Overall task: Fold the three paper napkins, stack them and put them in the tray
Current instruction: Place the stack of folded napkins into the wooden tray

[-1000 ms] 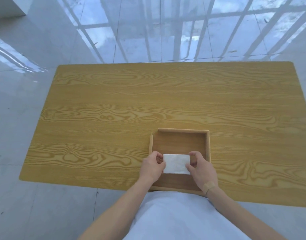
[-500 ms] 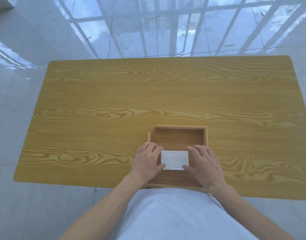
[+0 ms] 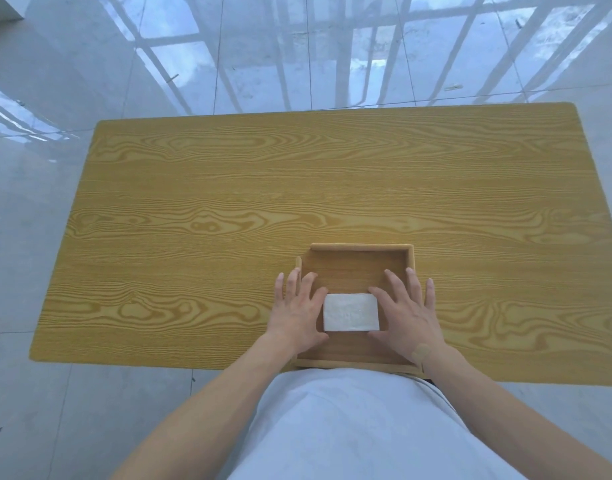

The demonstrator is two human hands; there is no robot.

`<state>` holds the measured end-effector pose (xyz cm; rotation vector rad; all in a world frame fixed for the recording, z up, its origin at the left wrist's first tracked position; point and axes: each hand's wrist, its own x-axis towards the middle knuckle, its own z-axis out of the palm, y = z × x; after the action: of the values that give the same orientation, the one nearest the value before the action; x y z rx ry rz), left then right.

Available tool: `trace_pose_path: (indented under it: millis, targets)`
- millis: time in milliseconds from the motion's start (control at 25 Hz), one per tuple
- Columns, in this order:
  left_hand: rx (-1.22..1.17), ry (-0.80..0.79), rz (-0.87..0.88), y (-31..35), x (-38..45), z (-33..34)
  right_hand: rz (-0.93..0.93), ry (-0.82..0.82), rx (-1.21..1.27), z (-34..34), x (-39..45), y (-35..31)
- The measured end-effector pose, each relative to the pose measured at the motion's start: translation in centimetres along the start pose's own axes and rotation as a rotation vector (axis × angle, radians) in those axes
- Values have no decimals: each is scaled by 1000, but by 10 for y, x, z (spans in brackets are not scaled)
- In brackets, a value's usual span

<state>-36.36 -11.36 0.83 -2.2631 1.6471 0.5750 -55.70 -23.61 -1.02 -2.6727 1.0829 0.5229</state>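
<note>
A white stack of folded paper napkins [image 3: 351, 312] lies flat inside the shallow wooden tray [image 3: 360, 250] near the table's front edge. How many napkins the stack holds cannot be told from above. My left hand [image 3: 297, 310] is spread flat just left of the stack, fingers apart, over the tray's left wall. On the stack's right side my right hand [image 3: 406, 313] is also spread flat, with a plaster at the wrist. Both hands flank the stack and touch its edges at most; neither holds it.
The tray sits on a long yellow wood-grain table [image 3: 297, 188]. Glossy pale floor tiles [image 3: 228, 57] surround the table. My white shirt [image 3: 360, 424] presses against the table's front edge just below the tray.
Both hands have let go of the napkin stack, which now rests on the tray floor. The fingers have opened and spread flat beside it.
</note>
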Motion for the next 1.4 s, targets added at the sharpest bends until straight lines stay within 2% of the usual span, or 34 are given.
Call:
trace_pose_path:
  millis: [440, 1400]
  targets:
    - [25, 78, 25, 2, -8, 10, 1, 21, 10, 6, -13, -4]
    - [20, 52, 22, 9, -15, 16, 77, 3, 6, 11, -28, -4]
